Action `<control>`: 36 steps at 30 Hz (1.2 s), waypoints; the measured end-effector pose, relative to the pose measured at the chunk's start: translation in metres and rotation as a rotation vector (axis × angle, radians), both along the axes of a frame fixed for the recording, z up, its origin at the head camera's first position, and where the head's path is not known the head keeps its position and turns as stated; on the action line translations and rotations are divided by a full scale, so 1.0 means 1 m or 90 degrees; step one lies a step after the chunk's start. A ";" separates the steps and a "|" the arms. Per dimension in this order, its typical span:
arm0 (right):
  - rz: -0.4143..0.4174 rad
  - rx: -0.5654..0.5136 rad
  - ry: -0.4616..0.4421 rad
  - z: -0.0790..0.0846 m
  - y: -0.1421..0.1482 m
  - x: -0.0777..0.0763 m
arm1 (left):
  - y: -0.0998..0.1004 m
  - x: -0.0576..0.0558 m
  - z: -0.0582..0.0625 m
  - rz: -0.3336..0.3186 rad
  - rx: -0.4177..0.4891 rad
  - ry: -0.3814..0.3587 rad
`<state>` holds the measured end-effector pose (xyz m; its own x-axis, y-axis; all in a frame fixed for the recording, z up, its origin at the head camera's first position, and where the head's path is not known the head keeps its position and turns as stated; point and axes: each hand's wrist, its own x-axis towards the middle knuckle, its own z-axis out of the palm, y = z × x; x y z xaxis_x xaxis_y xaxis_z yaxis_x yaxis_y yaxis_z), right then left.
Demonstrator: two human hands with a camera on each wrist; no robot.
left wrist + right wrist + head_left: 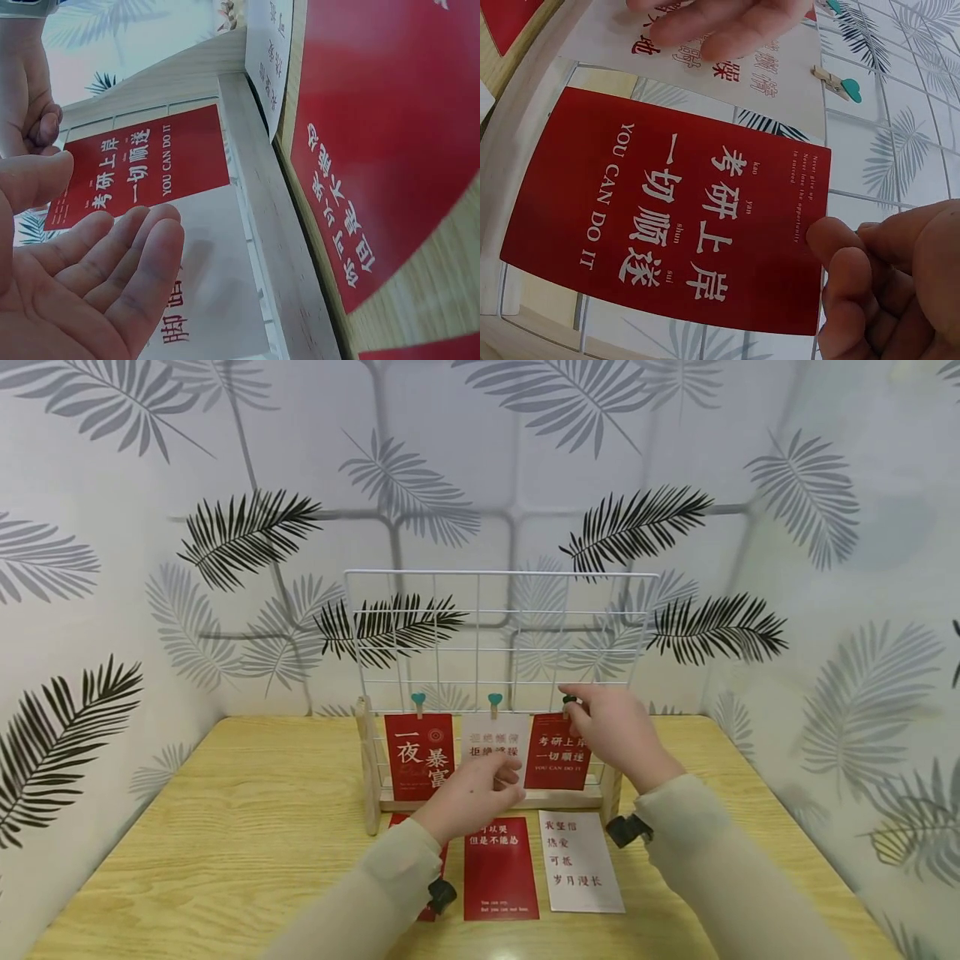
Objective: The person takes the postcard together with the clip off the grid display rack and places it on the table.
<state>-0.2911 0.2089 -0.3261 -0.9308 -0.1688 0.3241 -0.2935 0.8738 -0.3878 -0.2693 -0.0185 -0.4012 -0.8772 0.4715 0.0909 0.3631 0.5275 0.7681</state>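
My right hand (617, 722) pinches a small clothespin (567, 702) with a dark top, at the upper edge of a red card (667, 214) printed "YOU CAN DO IT". That card hangs against the white wire grid (495, 647); in the right wrist view the fingers cover the clothespin. My left hand (476, 793) is held in front of the white card (493, 731), palm up with relaxed fingers and nothing in it. Heart-topped clothespins fasten the white card and another red card (420, 756) to the grid's lower wires.
A wooden base (495, 799) carries the grid on the yellow wood-grain table (225, 827). In front lie a red card (501, 872), a white card (581, 864) and another red card (429, 913) partly under the left sleeve. Leaf-patterned walls stand behind and at both sides.
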 end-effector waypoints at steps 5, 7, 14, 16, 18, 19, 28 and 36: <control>-0.016 0.008 0.006 -0.004 -0.002 -0.004 | 0.006 -0.002 -0.001 0.007 -0.014 0.014; -0.024 0.006 0.004 -0.005 -0.004 -0.006 | 0.008 -0.002 -0.002 0.011 -0.017 0.016; -0.040 0.009 -0.022 -0.007 -0.008 -0.007 | 0.012 -0.003 -0.003 0.026 -0.017 0.004; -0.043 0.009 -0.024 -0.007 -0.009 -0.007 | 0.014 -0.004 -0.005 0.033 -0.017 -0.003; -0.049 0.008 -0.026 -0.008 -0.009 -0.006 | 0.015 -0.004 -0.006 0.041 -0.016 -0.011; -0.051 0.005 -0.028 -0.008 -0.009 -0.006 | 0.016 -0.004 -0.007 0.044 -0.016 -0.015; -0.043 -0.010 -0.026 -0.009 -0.007 -0.006 | 0.024 -0.010 -0.008 0.074 0.008 0.003; -0.017 -0.031 -0.025 -0.011 -0.005 -0.007 | 0.027 -0.014 -0.012 0.091 0.012 0.020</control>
